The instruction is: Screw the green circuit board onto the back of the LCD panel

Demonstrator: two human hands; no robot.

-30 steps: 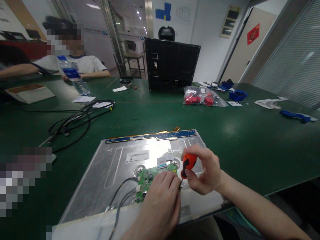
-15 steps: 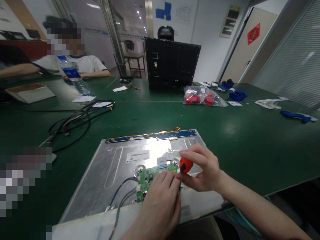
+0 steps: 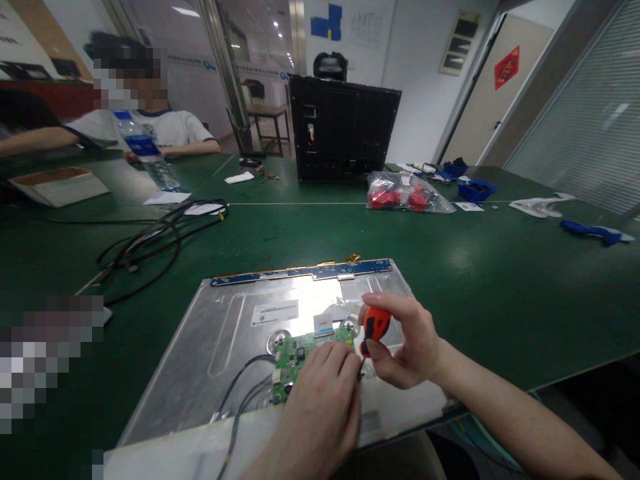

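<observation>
Screwdriver (image 3: 377,324) re-tilted, right grip (image 3: 410,343) pinching it, left grip (image 3: 323,387) unclear, white label (image 3: 275,313) illegible

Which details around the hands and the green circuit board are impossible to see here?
In the head view:
Green circuit board: near right part, hidden by the left hand.
Orange-and-black screwdriver: tip too small to make out beside that hand.
White label: most print too small to read.
Left forearm: cut off by the bottom edge.
</observation>
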